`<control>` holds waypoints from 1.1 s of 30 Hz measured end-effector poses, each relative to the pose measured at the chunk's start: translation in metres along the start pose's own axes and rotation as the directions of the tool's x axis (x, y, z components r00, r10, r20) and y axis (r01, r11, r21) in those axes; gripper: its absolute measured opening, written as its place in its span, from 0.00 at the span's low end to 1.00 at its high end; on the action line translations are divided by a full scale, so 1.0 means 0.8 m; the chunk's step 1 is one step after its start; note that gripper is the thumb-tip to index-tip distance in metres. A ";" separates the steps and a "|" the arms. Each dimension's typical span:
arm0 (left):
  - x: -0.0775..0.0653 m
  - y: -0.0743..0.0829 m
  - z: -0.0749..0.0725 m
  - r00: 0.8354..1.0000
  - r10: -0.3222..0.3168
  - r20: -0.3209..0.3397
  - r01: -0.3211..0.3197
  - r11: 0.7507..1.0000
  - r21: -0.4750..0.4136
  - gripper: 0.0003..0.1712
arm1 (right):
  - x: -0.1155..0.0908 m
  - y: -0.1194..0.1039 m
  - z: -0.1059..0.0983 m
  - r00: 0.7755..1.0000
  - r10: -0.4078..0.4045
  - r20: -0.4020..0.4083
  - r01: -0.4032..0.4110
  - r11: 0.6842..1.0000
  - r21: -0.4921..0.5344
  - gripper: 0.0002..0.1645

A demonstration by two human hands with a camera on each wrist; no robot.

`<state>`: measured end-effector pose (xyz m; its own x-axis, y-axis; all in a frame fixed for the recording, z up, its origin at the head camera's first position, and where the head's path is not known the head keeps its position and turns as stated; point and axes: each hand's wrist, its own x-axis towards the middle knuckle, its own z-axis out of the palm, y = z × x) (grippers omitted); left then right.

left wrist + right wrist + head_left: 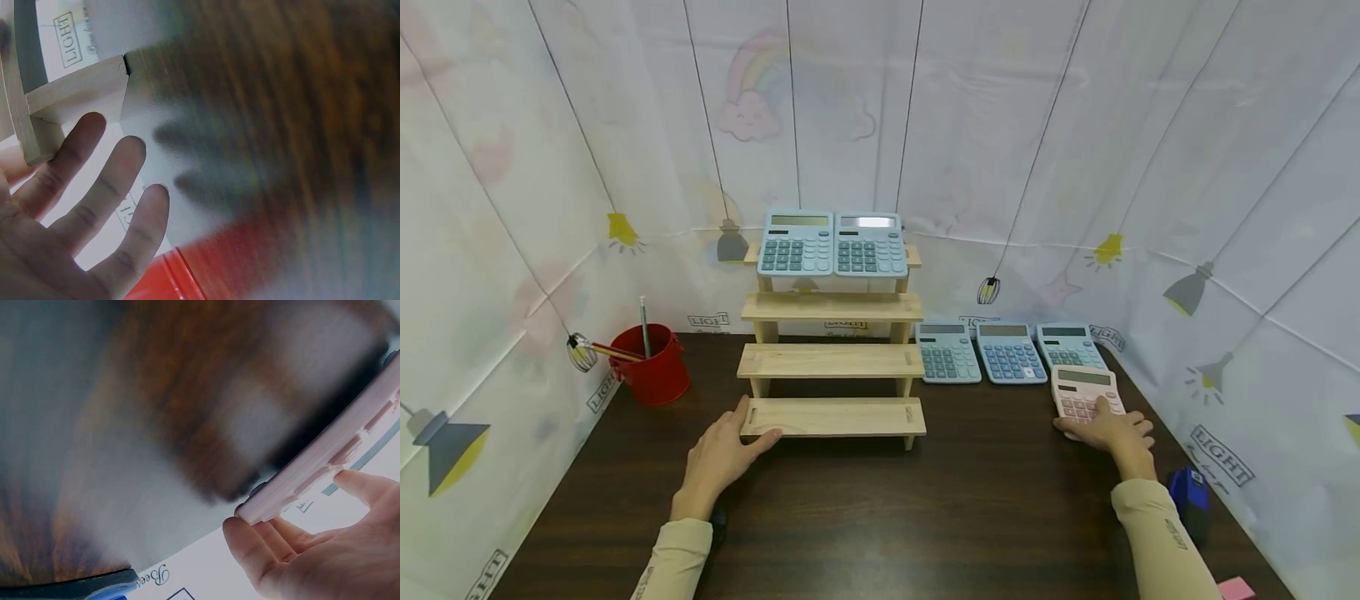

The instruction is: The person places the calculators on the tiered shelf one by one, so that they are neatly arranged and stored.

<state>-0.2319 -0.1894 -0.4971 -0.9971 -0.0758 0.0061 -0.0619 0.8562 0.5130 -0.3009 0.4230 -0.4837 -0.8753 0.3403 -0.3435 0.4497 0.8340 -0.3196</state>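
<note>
A pink calculator [1084, 392] lies at the right of the table, tilted in the right wrist view. My right hand [1108, 429] holds it by its near edge, one finger over the keys. Left of centre stands a stepped wooden rack [831, 360]. My left hand [721, 454] touches the left end of its lowest shelf, thumb at the front; the other fingers [103, 187] stretch out straight beside the wood. Two light-blue calculators [795, 243] lean on the top shelf. Three more bluish calculators [1011, 354] stand in a row right of the rack.
A red bucket [658, 375] with pencils stands at the back left. Beside my right forearm lies a blue-and-black object [1190, 500], with a pink item [1236, 588] at the lower right edge. Printed cloth walls [1000, 125] enclose the dark wooden table [880, 525].
</note>
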 end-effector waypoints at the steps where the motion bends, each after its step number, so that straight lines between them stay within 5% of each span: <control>1: 0.000 0.000 -0.001 1.000 -0.001 -0.002 0.001 1.000 0.000 0.59 | -0.001 -0.003 0.000 1.000 -0.001 -0.005 0.001 1.000 -0.001 0.74; 14: 0.000 -0.001 -0.002 1.000 0.001 -0.007 -0.001 1.000 0.004 0.59 | -0.008 -0.014 0.013 1.000 -0.017 -0.002 0.017 1.000 -0.004 0.75; 26: -0.001 -0.001 0.002 1.000 0.006 -0.013 -0.006 1.000 -0.007 0.59 | -0.034 -0.042 0.015 0.985 -0.163 -0.057 0.157 0.984 -0.085 0.75; 33: 0.001 -0.002 0.003 1.000 0.010 -0.017 -0.010 1.000 -0.009 0.59 | -0.053 -0.073 0.012 0.951 -0.282 -0.126 0.265 0.955 -0.133 0.73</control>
<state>-0.2325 -0.1894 -0.4999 -0.9967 -0.0764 0.0258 -0.0519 0.8522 0.5207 -0.2883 0.3555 -0.4586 -0.9817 0.1433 -0.1255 0.1736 0.9444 -0.2793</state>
